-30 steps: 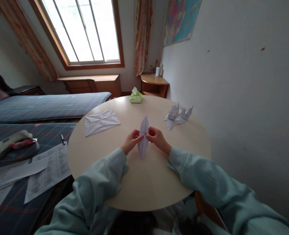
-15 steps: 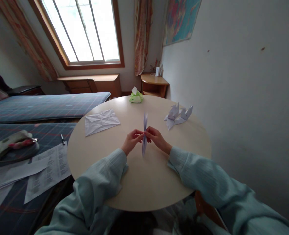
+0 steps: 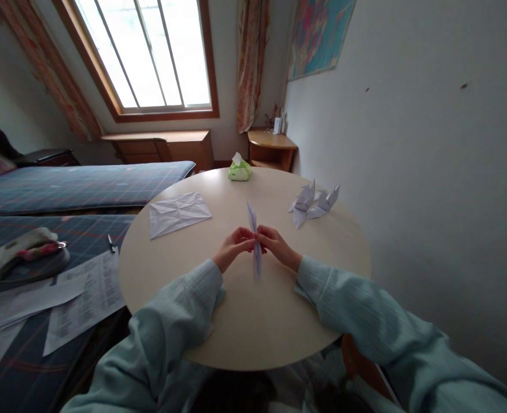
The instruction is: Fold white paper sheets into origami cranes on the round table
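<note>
A narrow folded white paper [image 3: 257, 264] is pinched between my two hands over the middle of the round table [image 3: 253, 332], seen nearly edge-on. My left hand [image 3: 235, 245] grips it from the left side, fingers closed near its middle. From the right, my right hand [image 3: 274, 243] holds the same spot, thumb and fingers pressed together. The paper's far end leans a little left and its near end a little right. To the left lies a creased white sheet [image 3: 179, 214]. Folded paper figures [image 3: 308, 205] stand on the right.
At the table's far edge sits a green tissue pack [image 3: 240, 170]. Left of the table, a plaid bed [image 3: 85, 229] bears printed sheets [image 3: 92, 298], a pen [image 3: 110, 244] and a soft pouch [image 3: 25, 255]. A white wall [image 3: 434, 189] runs along the right.
The folded paper has turned slightly in my fingers: its far end has swung left and its near end right. Both hands stay in nearly the same place, still holding it.
</note>
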Demonstrator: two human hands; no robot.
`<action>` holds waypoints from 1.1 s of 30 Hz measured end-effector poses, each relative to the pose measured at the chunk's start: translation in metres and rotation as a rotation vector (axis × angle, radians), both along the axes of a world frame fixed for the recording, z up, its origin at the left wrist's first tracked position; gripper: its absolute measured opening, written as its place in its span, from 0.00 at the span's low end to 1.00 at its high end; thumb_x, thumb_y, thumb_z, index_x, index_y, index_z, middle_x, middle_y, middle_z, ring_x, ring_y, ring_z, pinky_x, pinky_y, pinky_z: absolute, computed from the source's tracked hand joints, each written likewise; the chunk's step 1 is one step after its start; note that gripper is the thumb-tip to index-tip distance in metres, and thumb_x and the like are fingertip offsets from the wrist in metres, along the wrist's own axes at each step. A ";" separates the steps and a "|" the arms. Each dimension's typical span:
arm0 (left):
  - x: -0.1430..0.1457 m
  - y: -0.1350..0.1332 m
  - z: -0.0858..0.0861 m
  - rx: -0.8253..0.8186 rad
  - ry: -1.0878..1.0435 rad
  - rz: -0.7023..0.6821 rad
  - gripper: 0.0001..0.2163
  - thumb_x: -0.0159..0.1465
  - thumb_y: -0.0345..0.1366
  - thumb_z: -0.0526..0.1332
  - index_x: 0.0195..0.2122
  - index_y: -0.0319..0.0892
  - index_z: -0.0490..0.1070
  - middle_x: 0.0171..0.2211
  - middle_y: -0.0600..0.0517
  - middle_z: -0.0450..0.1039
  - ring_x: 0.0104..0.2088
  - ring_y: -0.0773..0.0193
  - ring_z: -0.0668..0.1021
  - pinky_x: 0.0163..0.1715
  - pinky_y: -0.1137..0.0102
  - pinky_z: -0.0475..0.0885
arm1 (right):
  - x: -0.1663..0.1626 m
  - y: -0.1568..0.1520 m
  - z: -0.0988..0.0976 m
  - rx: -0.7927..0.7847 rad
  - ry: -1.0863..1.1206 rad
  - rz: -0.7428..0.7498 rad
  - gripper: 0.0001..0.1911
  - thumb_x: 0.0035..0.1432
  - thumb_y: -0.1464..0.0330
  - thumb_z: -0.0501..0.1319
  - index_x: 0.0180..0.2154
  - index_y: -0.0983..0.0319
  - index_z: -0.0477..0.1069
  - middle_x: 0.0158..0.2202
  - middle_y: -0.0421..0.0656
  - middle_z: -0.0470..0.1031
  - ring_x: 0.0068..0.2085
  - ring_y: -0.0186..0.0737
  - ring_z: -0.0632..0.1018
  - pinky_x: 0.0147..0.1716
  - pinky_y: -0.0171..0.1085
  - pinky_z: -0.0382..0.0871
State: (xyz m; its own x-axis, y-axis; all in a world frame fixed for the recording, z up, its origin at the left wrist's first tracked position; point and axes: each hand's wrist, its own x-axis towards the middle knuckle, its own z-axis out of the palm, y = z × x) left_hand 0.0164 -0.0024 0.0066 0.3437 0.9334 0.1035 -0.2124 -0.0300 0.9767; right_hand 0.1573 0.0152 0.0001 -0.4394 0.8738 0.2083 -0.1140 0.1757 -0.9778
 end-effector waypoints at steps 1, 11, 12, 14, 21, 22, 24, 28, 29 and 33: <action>0.000 0.000 0.000 -0.023 -0.026 0.013 0.14 0.46 0.37 0.65 0.29 0.38 0.61 0.23 0.56 0.67 0.24 0.70 0.73 0.25 0.74 0.62 | 0.000 0.000 0.000 -0.009 0.010 -0.005 0.17 0.46 0.56 0.58 0.21 0.62 0.57 0.16 0.35 0.63 0.17 0.26 0.62 0.15 0.29 0.53; 0.004 0.004 -0.004 -0.227 -0.108 0.040 0.09 0.48 0.35 0.59 0.28 0.38 0.62 0.22 0.55 0.68 0.23 0.70 0.72 0.27 0.73 0.64 | -0.001 0.001 -0.001 0.012 -0.020 -0.107 0.14 0.48 0.60 0.54 0.19 0.61 0.55 0.15 0.33 0.55 0.16 0.26 0.59 0.15 0.29 0.50; 0.004 0.005 -0.005 -0.228 -0.092 0.064 0.09 0.48 0.36 0.60 0.27 0.38 0.63 0.22 0.55 0.68 0.23 0.70 0.71 0.28 0.74 0.64 | -0.001 0.001 -0.001 0.035 -0.033 -0.124 0.14 0.48 0.60 0.54 0.19 0.61 0.55 0.15 0.33 0.55 0.17 0.26 0.58 0.15 0.29 0.50; 0.003 0.005 -0.006 -0.213 -0.073 0.097 0.11 0.47 0.38 0.62 0.27 0.37 0.65 0.23 0.55 0.68 0.25 0.71 0.71 0.28 0.75 0.64 | 0.000 0.002 -0.001 0.080 -0.051 -0.155 0.14 0.47 0.61 0.54 0.18 0.62 0.55 0.16 0.34 0.55 0.19 0.27 0.59 0.18 0.30 0.51; -0.002 0.007 -0.006 -0.238 -0.075 0.110 0.15 0.43 0.42 0.66 0.27 0.37 0.69 0.24 0.54 0.69 0.25 0.71 0.71 0.28 0.75 0.64 | 0.000 0.006 -0.003 0.118 -0.040 -0.180 0.15 0.44 0.60 0.57 0.17 0.62 0.55 0.18 0.34 0.54 0.22 0.29 0.58 0.22 0.31 0.53; -0.002 0.007 -0.006 -0.227 -0.064 0.125 0.14 0.43 0.42 0.66 0.26 0.36 0.69 0.24 0.54 0.70 0.25 0.71 0.71 0.28 0.75 0.64 | 0.000 0.007 -0.004 0.123 -0.045 -0.187 0.16 0.44 0.60 0.57 0.17 0.62 0.55 0.18 0.34 0.53 0.22 0.29 0.58 0.22 0.31 0.52; -0.002 0.007 -0.006 -0.173 -0.024 0.180 0.14 0.43 0.41 0.66 0.26 0.36 0.70 0.23 0.53 0.70 0.25 0.70 0.71 0.29 0.74 0.65 | 0.000 0.008 -0.006 0.137 -0.059 -0.206 0.16 0.44 0.59 0.57 0.17 0.62 0.55 0.18 0.34 0.53 0.22 0.29 0.58 0.22 0.31 0.52; -0.002 0.009 -0.006 -0.031 0.068 0.305 0.13 0.44 0.41 0.66 0.26 0.36 0.71 0.22 0.52 0.72 0.25 0.67 0.73 0.28 0.72 0.66 | -0.001 0.007 -0.007 0.182 -0.071 -0.224 0.14 0.46 0.60 0.57 0.20 0.62 0.58 0.20 0.35 0.57 0.23 0.29 0.61 0.22 0.31 0.56; -0.002 0.009 -0.006 0.000 0.074 0.331 0.13 0.43 0.40 0.66 0.26 0.36 0.71 0.23 0.52 0.72 0.26 0.67 0.73 0.28 0.72 0.67 | -0.001 0.006 -0.007 0.197 -0.062 -0.218 0.14 0.47 0.60 0.57 0.21 0.62 0.59 0.22 0.36 0.59 0.25 0.30 0.62 0.24 0.31 0.58; -0.002 0.011 -0.006 0.068 0.064 0.415 0.12 0.43 0.38 0.66 0.27 0.38 0.72 0.25 0.51 0.74 0.27 0.65 0.74 0.30 0.70 0.69 | -0.002 0.004 -0.004 0.218 -0.014 -0.186 0.13 0.47 0.59 0.57 0.23 0.62 0.62 0.29 0.40 0.65 0.32 0.33 0.67 0.32 0.33 0.63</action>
